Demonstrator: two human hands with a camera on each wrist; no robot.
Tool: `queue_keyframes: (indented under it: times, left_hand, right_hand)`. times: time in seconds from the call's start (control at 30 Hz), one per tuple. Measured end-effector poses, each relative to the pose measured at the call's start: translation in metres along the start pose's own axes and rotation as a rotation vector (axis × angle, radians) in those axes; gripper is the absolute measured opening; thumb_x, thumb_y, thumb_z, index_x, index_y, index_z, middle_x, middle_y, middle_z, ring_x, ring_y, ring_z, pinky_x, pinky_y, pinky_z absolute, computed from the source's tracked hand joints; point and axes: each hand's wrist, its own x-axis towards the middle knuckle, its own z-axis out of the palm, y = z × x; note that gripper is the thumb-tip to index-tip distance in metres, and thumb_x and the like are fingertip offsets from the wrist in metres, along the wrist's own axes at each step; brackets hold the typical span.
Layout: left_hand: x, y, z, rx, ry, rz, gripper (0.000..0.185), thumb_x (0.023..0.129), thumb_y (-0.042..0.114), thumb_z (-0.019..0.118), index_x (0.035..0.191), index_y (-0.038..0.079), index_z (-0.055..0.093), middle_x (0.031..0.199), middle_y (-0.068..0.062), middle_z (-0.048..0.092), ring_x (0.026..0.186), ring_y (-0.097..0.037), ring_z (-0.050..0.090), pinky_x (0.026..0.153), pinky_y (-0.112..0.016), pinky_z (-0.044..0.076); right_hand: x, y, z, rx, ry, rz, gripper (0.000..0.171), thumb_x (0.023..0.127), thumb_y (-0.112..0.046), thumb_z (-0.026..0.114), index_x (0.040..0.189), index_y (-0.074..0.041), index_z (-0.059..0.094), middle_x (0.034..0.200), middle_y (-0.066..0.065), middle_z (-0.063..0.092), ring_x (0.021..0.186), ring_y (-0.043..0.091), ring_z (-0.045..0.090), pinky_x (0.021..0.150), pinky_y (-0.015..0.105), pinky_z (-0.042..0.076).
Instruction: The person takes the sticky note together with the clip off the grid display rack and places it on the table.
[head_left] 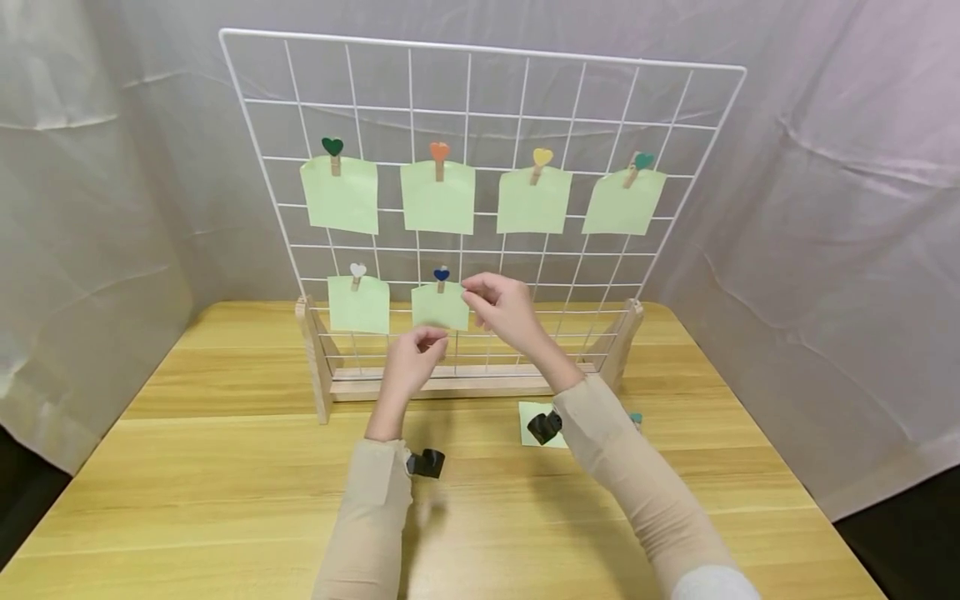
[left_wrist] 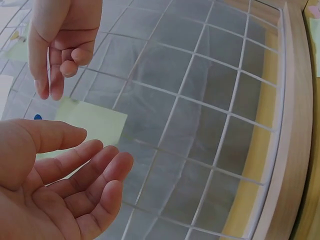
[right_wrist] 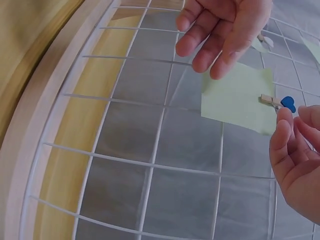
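Observation:
A pale green paper note (head_left: 438,310) hangs in the lower row of a white wire grid, held by a small wooden clothespin with a blue heart (head_left: 442,274). My right hand (head_left: 506,310) is at the note's upper right corner, beside the clothespin, its fingers loosely bent and holding nothing that I can see. Just under the note's lower edge is my left hand (head_left: 411,360). The left wrist view shows that left hand (left_wrist: 75,185) with relaxed fingers and nothing between them. In the right wrist view the blue heart (right_wrist: 288,104) sits close to the right fingertips.
Other green notes hang from heart clothespins: several in the upper row, one by a white heart (head_left: 357,270) at lower left. Wooden feet (head_left: 313,358) support the grid (head_left: 480,52). Another note (head_left: 531,412) lies on the table (head_left: 225,492), partly behind the right sleeve, near a teal clip (head_left: 636,418).

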Motion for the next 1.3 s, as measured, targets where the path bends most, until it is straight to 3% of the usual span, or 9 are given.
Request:
queue_keyframes:
  times: [0.17, 0.53, 0.8, 1.1, 1.3]
  left_hand:
    - [0.000, 0.004, -0.007, 0.007, 0.014, -0.004, 0.022, 0.086, 0.012, 0.056, 0.101, -0.003, 0.063, 0.083, -0.012, 0.063, 0.073, -0.022, 0.058, 0.060, -0.028, 0.047]
    - [0.003, 0.008, -0.024, -0.029, 0.107, 0.011, 0.020, 0.086, 0.011, 0.055, 0.098, -0.002, 0.064, 0.079, -0.012, 0.062, 0.069, -0.021, 0.054, 0.056, -0.025, 0.044]
    - [0.003, 0.009, -0.029, -0.019, 0.144, 0.002, 0.021, 0.085, 0.014, 0.055, 0.098, 0.001, 0.065, 0.086, -0.011, 0.062, 0.077, -0.021, 0.054, 0.065, -0.029, 0.043]
    - [0.004, 0.012, -0.032, -0.043, 0.212, 0.017, 0.019, 0.083, 0.008, 0.055, 0.096, -0.002, 0.065, 0.091, -0.016, 0.063, 0.083, -0.024, 0.059, 0.068, -0.033, 0.048]
    - [0.004, 0.014, -0.031, -0.041, 0.206, 0.030, 0.019, 0.084, 0.007, 0.055, 0.097, -0.003, 0.064, 0.105, -0.015, 0.061, 0.097, -0.026, 0.057, 0.078, -0.036, 0.047]
  right_hand:
    - [0.011, 0.016, 0.004, -0.015, -0.014, 0.008, 0.020, 0.086, -0.004, 0.057, 0.101, 0.009, 0.060, 0.073, 0.019, 0.062, 0.049, 0.031, 0.053, 0.041, 0.020, 0.041]
    - [0.021, 0.013, 0.006, -0.051, -0.058, 0.018, 0.023, 0.087, -0.006, 0.056, 0.106, 0.005, 0.059, 0.074, 0.011, 0.063, 0.045, 0.021, 0.051, 0.042, 0.025, 0.044]
    - [0.026, 0.009, 0.008, -0.027, -0.092, 0.060, 0.026, 0.090, -0.009, 0.053, 0.112, 0.004, 0.057, 0.071, 0.013, 0.061, 0.045, 0.021, 0.051, 0.043, 0.026, 0.045]
    - [0.032, 0.006, 0.011, -0.025, -0.116, 0.079, 0.027, 0.091, -0.009, 0.050, 0.112, 0.006, 0.057, 0.069, 0.012, 0.060, 0.045, 0.019, 0.054, 0.045, 0.036, 0.048]
    - [0.034, 0.007, 0.014, -0.075, -0.143, 0.101, 0.028, 0.092, -0.011, 0.049, 0.115, 0.004, 0.055, 0.067, 0.009, 0.060, 0.044, 0.017, 0.053, 0.044, 0.033, 0.048]
